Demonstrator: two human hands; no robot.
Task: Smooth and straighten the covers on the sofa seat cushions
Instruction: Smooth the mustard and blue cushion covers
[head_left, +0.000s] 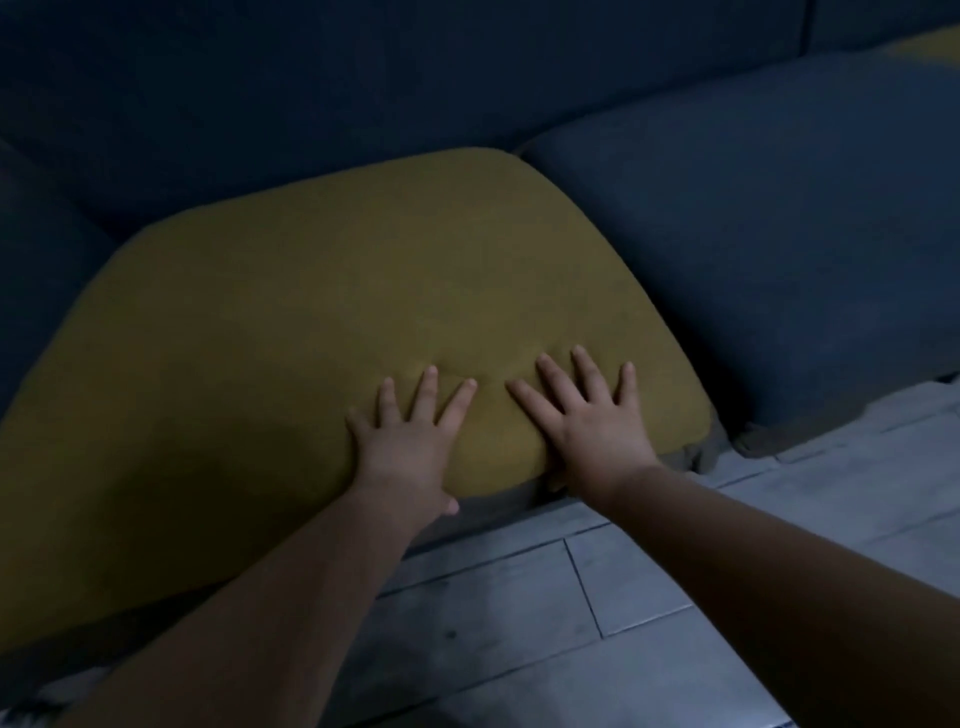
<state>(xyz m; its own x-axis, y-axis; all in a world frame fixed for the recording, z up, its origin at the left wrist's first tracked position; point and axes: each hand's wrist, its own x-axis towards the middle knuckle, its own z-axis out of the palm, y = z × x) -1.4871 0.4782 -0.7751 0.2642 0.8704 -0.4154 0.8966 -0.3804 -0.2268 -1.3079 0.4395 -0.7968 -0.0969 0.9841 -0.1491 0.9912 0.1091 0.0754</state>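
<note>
Head view: both hands lie flat on the front edge of the mustard seat cushion (337, 291), which sits on the sofa between a blue seat cushion (769, 223) on the right and a darker one (31, 270) at the left margin. The left hand (410, 441) has its fingers spread and straight, gripping nothing, with the thumb hanging over the front edge. The right hand (592, 421) also presses down with straight, splayed fingers; its thumb is hidden below the edge.

The risks:
- A shallow crease (483, 376) runs between the fingertips. If both palms push towards each other, the fabric will likely bunch there rather than flatten.
- Pressing hard this near the front could tip the cushion or slide it forward off the grey base (696, 457) towards the plank floor (519, 597).
- Pushing straight back may only move the slack towards the backrest (363, 78).
- The light is dim, so small wrinkles are easy to miss.

The count:
- two hands
- one crease
- one mustard cushion in full
- one blue seat cushion in full
- a sliver of a third cushion on the left
- a yellow patch (930, 47) at the top right, possibly a second mustard cushion; too little of it shows to be sure
</note>
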